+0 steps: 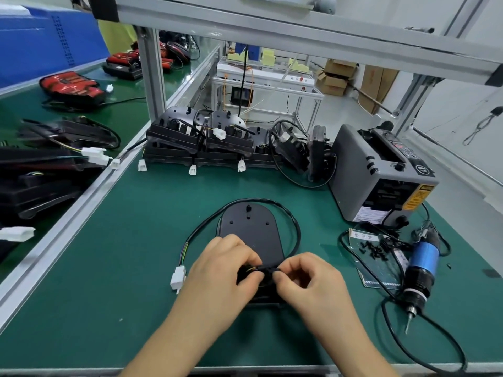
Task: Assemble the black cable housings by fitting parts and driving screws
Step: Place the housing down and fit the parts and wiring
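Head view. Pinching a small black part [265,269] with curled fingers of both left hand [217,270] and right hand [310,281], over the near end of the housing [251,235]. Lies flat on the green mat [136,240], near the middle, ringed by its cable [298,232]. Off to the right: screwdriver [422,265], loose screws [377,247].

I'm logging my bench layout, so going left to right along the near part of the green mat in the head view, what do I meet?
White connector → left hand → right hand, both pinching the black cable → loose black screws → blue electric screwdriver.
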Action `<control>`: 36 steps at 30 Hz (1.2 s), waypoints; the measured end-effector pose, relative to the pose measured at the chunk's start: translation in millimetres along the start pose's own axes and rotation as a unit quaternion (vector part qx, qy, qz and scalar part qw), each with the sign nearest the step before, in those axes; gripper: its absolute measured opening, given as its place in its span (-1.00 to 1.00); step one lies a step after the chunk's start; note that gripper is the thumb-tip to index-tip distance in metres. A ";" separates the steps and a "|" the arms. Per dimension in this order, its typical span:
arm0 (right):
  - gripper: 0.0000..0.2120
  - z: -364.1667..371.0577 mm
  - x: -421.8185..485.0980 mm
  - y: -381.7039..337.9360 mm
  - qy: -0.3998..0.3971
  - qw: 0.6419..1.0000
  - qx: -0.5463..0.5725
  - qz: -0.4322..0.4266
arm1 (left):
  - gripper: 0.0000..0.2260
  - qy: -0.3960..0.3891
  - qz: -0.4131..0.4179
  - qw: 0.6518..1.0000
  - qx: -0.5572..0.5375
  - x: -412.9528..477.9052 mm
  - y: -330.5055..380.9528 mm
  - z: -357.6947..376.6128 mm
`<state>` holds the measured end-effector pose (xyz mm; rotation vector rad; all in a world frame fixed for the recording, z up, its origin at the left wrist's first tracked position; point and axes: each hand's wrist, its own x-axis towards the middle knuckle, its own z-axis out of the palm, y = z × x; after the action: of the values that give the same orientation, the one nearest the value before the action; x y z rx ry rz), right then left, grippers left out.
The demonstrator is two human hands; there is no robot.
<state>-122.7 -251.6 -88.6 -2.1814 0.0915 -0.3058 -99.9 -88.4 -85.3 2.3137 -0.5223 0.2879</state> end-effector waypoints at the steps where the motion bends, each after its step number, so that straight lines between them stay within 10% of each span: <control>1: -0.78 1.2 -0.3 -0.2 0.006 1.000 -0.010 -0.007 | -0.95 0.004 -0.002 1.000 -0.014 0.3 0.2 0.7; 23: -0.71 -11.7 22.2 -5.5 -0.013 0.941 -0.211 -0.263 | -0.83 0.035 -0.013 0.993 -0.109 -2.5 -5.8 9.1; 36: -0.77 -4.1 13.3 3.1 0.084 0.915 -0.241 -0.312 | -0.85 -0.129 -0.089 0.983 -0.097 18.9 -4.8 -8.8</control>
<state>-110.7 -259.0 -86.3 -2.6244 -0.4975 -0.9131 -81.3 -84.5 -75.4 2.1991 -0.4442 -0.1464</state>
